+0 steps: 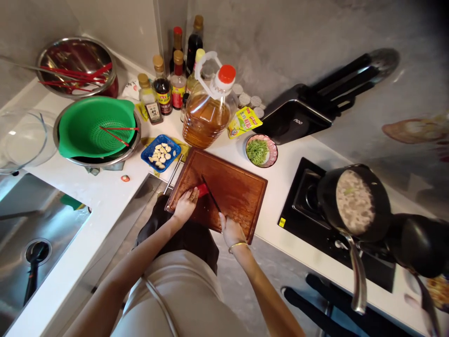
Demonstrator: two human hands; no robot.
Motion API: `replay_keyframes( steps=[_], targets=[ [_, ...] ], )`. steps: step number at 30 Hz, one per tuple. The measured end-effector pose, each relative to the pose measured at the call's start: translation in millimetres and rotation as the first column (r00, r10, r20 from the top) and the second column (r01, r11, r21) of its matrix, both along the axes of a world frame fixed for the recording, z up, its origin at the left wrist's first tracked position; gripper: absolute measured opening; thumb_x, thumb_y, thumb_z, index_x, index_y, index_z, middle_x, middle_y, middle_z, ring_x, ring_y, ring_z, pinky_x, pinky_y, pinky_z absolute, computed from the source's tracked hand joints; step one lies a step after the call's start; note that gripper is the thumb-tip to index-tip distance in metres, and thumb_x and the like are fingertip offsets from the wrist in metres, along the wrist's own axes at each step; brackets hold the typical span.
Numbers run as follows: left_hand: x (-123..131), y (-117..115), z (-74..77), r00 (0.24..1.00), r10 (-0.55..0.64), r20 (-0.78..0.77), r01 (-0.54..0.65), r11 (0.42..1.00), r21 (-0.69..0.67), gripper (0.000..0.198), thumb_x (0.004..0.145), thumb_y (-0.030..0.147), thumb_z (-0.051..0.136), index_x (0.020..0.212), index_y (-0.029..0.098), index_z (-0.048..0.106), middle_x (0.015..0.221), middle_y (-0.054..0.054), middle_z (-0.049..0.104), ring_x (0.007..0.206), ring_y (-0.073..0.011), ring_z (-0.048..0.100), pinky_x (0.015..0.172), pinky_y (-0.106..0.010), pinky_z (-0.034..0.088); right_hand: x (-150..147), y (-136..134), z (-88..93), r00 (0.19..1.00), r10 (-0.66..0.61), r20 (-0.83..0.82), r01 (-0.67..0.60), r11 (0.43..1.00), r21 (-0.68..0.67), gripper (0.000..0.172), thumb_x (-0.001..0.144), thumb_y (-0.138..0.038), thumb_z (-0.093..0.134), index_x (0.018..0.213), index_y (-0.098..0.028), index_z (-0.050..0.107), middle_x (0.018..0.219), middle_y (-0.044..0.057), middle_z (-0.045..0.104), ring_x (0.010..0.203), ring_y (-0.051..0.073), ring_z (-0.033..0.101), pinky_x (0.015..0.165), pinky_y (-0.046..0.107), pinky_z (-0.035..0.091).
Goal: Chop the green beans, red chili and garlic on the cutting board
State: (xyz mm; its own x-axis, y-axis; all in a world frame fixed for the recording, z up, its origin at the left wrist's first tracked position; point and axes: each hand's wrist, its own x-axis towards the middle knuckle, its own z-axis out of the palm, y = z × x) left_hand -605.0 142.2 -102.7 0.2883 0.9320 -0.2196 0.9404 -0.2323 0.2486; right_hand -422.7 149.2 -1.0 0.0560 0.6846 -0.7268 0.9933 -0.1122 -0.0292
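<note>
A brown wooden cutting board (238, 187) lies on the white counter in front of me. My left hand (185, 206) is closed on a small red pepper (202, 189) and presses it to the board's near left part. My right hand (231, 231), with a gold bangle on the wrist, grips the handle of a dark knife (210, 193). The blade points away from me and its edge rests right beside the red pepper.
Behind the board stand a blue dish of garlic cloves (160, 153), a big oil jug (209, 110), sauce bottles (163, 89) and a bowl of chopped greens (261, 150). A green colander (96, 128) and sink (31, 224) sit left. A pot (354, 201) is on the stove at right.
</note>
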Motion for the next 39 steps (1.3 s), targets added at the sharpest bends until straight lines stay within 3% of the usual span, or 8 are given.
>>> replay_keyframes(
  steps=[4,10,15,22,29,34,39],
  targets=[
    [-1.6,0.9,0.9,1.000,-0.011,0.006,0.011,1.000,-0.003,0.053,0.087,0.006,0.036,0.139,0.013,0.038,0.145,-0.012,0.037,0.126,-0.0227,0.042,0.102,-0.037,0.041,-7.5,1.7,-29.2,0.999,-0.007,0.044,0.007,1.000,0.019,0.058,0.096,-0.048,0.019,0.102,-0.012,0.064,0.092,0.020,0.070,0.088,0.026,0.068,0.075,0.033,0.047],
    [-2.2,1.9,5.1,1.000,-0.019,-0.024,0.020,1.000,0.009,0.050,0.087,0.006,0.035,0.136,0.011,0.041,0.144,-0.012,0.039,0.125,-0.0221,0.044,0.100,-0.035,0.042,-6.4,-13.9,-67.1,0.997,-0.031,-0.072,0.045,0.976,0.215,0.051,0.098,-0.042,0.022,0.116,-0.011,0.059,0.104,0.017,0.068,0.092,0.023,0.066,0.081,0.030,0.045],
    [-2.0,0.5,7.6,0.998,-0.024,-0.051,0.024,1.000,0.008,0.049,0.088,0.006,0.035,0.136,0.011,0.041,0.145,-0.012,0.037,0.123,-0.0227,0.045,0.100,-0.035,0.042,2.7,-17.6,-60.8,0.987,-0.067,-0.149,0.099,0.970,0.221,0.061,0.099,-0.039,0.011,0.094,-0.012,0.066,0.091,0.014,0.071,0.087,0.022,0.067,0.077,0.027,0.044],
    [-0.9,-1.3,2.4,0.999,-0.015,-0.041,0.017,0.999,0.034,0.049,0.088,0.006,0.033,0.136,0.010,0.040,0.144,-0.015,0.038,0.123,-0.0224,0.045,0.101,-0.036,0.041,12.8,-20.9,-36.4,0.987,-0.009,-0.160,0.043,0.977,0.210,0.058,0.098,-0.044,0.015,0.093,-0.015,0.065,0.087,0.012,0.071,0.083,0.021,0.067,0.073,0.026,0.044],
    [-0.7,-1.7,-4.6,1.000,-0.008,-0.012,0.009,0.998,0.064,0.051,0.088,0.006,0.035,0.138,0.012,0.037,0.142,-0.015,0.041,0.125,-0.0216,0.044,0.103,-0.037,0.039,13.5,-8.9,-21.0,0.989,-0.044,-0.141,0.059,0.992,0.107,0.064,0.097,-0.047,0.015,0.088,-0.014,0.069,0.088,0.015,0.071,0.087,0.022,0.068,0.073,0.026,0.045],
    [-1.7,-0.3,-3.6,1.000,-0.007,-0.001,0.008,0.999,0.043,0.049,0.088,0.007,0.036,0.137,0.010,0.039,0.143,-0.015,0.040,0.125,-0.0216,0.044,0.103,-0.035,0.039,-2.3,5.3,-37.6,0.995,-0.045,-0.084,0.048,0.998,0.034,0.067,0.097,-0.048,0.014,0.094,-0.011,0.070,0.093,0.018,0.071,0.089,0.025,0.068,0.075,0.029,0.046],
    [-1.4,0.4,-1.9,1.000,-0.008,-0.001,0.008,0.999,0.041,0.051,0.088,0.007,0.036,0.138,0.013,0.038,0.144,-0.014,0.038,0.125,-0.0216,0.043,0.103,-0.037,0.039,-16.6,6.3,-71.2,0.993,-0.073,-0.097,0.089,0.982,0.169,0.060,0.098,-0.043,0.015,0.103,-0.012,0.066,0.102,0.017,0.069,0.092,0.023,0.067,0.078,0.028,0.045]
  ],
)
